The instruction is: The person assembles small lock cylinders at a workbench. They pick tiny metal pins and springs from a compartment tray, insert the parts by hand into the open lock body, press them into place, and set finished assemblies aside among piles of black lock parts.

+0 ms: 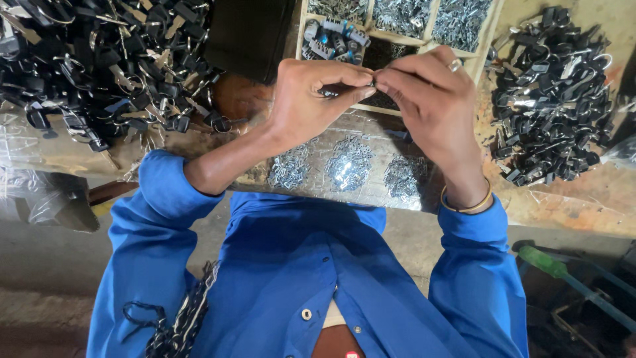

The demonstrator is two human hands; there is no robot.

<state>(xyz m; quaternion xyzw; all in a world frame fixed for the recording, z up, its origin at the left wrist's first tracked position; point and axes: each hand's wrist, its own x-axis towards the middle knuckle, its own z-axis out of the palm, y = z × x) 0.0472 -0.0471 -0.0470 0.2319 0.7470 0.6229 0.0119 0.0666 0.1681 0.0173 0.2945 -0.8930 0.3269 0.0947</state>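
Note:
My left hand (310, 101) and my right hand (427, 93) meet fingertip to fingertip above the bench. Between them they pinch a small dark part (344, 87), mostly hidden by the fingers. My right hand wears a ring, and a bangle circles its wrist. Both arms are in blue sleeves. Directly below the hands lie three small heaps of shiny metal clips (349, 166) on the bench's near edge.
A wooden compartment tray (486, 41) behind the hands holds metal bits and small dark parts. A big heap of black parts with metal rings (112, 66) lies at left, another heap (553, 99) at right. A green-handled tool (550, 264) lies low right.

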